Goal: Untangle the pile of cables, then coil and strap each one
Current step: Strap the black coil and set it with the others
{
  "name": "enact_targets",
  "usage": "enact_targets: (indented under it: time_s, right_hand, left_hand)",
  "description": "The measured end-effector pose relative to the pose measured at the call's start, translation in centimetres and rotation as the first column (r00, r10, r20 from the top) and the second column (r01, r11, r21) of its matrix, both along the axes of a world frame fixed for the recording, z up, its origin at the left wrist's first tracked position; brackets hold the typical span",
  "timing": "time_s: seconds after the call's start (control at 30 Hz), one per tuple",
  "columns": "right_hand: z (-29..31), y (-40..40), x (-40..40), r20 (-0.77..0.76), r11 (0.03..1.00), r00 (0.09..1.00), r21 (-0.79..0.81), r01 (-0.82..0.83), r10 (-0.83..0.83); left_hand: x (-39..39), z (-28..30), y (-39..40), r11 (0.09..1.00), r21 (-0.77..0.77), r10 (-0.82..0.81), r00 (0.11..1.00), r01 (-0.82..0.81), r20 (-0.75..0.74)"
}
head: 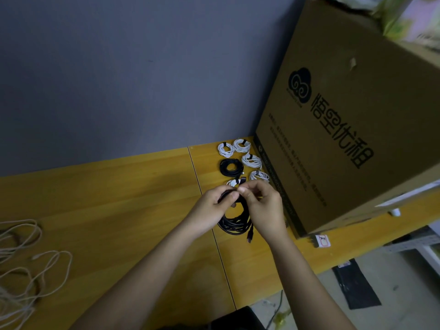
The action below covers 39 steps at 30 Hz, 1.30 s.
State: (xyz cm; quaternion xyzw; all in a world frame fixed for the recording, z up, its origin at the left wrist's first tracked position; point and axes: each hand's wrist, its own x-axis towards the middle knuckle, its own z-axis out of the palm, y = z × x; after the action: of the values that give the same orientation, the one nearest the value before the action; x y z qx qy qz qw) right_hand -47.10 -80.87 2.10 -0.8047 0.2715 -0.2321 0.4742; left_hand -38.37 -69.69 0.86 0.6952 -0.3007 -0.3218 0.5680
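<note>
Head view: both grips, left hand and right hand, tight on black coil above bench.

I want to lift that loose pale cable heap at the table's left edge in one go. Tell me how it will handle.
Probably floppy: the loose pale cable heap lies in slack, irregular loops on the table. It would likely sag and trail strands if lifted, since no strap shows on it, unlike the strapped white coils. It looks thin, so probably light.
</note>
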Motion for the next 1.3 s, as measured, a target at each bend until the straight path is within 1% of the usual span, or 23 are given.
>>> enact_targets:
  time_s: [0.1, 0.2, 0.3, 0.4, 0.43, 0.5, 0.57, 0.67, 0.73, 0.8, 0.83, 0.97, 1.07, 1.1, 1.13, 1.2, 1.23, 1.3]
  right_hand:
    - [0.5, 0.1, -0.1, 0.033, 0.990, 0.999, 0.138, -0.030, 0.026]
    - [0.5, 0.1, -0.2, 0.026, 0.976, 0.999, 0.215, -0.039, 0.035]
    - [0.4, -0.1, -0.4, 0.036, 0.935, 0.999, 0.350, -0.051, 0.041]
    - [0.7, -0.3, -0.6, 0.022, 0.915, 0.995, 0.390, -0.102, 0.102]
    - [0.8, -0.3, -0.7, 0.034, 0.909, 0.995, 0.404, -0.104, 0.099]
    - [1.1, -0.1, -0.8, 0.068, 0.881, 0.996, 0.465, -0.082, 0.056]
    - [1.4, -0.1, -0.7, 0.080, 0.849, 0.996, 0.524, -0.068, 0.030]
    - [2.0, -0.3, -0.7, 0.075, 0.792, 0.995, 0.603, -0.096, 0.064]
    - [2.4, -0.5, -0.5, 0.089, 0.759, 0.993, 0.640, -0.116, 0.077]
    - [2.6, -0.3, -0.3, 0.108, 0.764, 0.992, 0.635, -0.117, 0.062]
    - [2.6, -0.1, -0.1, 0.115, 0.778, 0.992, 0.620, -0.107, 0.045]
    - [2.1, 0.9, 0.5, 0.123, 0.870, 0.990, 0.493, 0.003, -0.073]
    - [1.9, 1.6, 0.9, 0.139, 0.882, 0.980, 0.467, 0.061, -0.142]
    - [1.9, 1.8, 1.0, 0.143, 0.883, 0.977, 0.463, 0.076, -0.159]
    - [1.8, 1.9, 1.1, 0.147, 0.881, 0.973, 0.463, 0.092, -0.179]
    - [1.5, 2.3, 1.2, 0.154, 0.882, 0.964, 0.454, 0.124, -0.215]
    - [1.4, 2.4, 1.2, 0.151, 0.892, 0.964, 0.431, 0.136, -0.220]
    - [1.4, 2.0, 1.3, 0.120, 0.933, 0.974, 0.331, 0.145, -0.194]
  left_hand:
    - [0.1, 0.1, 0.3, 0.999, -0.034, 0.005, 0.999, -0.003, 0.049]
    - [0.4, 0.2, 0.6, 1.000, -0.028, -0.006, 0.988, 0.010, 0.154]
    - [0.6, 0.0, 1.0, 0.999, -0.003, -0.037, 0.966, 0.039, 0.255]
    - [0.6, -0.2, 1.3, 0.997, 0.026, -0.071, 0.924, 0.067, 0.376]
    - [0.6, -0.2, 1.3, 0.997, 0.030, -0.074, 0.907, 0.067, 0.416]
    - [0.5, 0.0, 1.5, 0.998, 0.014, -0.062, 0.894, 0.062, 0.443]
    - [0.4, 0.5, 1.6, 0.998, -0.005, -0.061, 0.906, 0.069, 0.419]
    - [0.4, 0.8, 1.9, 0.993, -0.034, -0.080, 0.844, 0.115, 0.530]
    - [0.4, 0.8, 2.1, 0.993, -0.047, -0.065, 0.828, 0.109, 0.557]
    - [0.5, 0.7, 2.1, 0.995, -0.059, -0.038, 0.828, 0.086, 0.559]
    - [0.5, 0.6, 2.0, 0.995, -0.069, -0.022, 0.814, 0.077, 0.581]
    - [0.7, -0.1, 1.8, 0.993, -0.107, 0.035, 0.711, 0.057, 0.702]
    - [0.7, -0.5, 1.7, 0.988, -0.150, 0.094, 0.644, 0.033, 0.759]
    - [0.7, -0.6, 1.6, 0.986, -0.166, 0.111, 0.634, 0.027, 0.765]
    - [0.7, -0.6, 1.4, 0.984, -0.176, 0.124, 0.635, 0.019, 0.762]
    - [0.7, -0.5, 1.3, 0.984, -0.176, 0.134, 0.678, -0.007, 0.723]
    - [0.6, -0.4, 1.2, 0.986, -0.166, 0.135, 0.708, -0.025, 0.694]
    - [0.7, -0.4, 1.1, 0.991, -0.126, 0.122, 0.760, -0.054, 0.638]
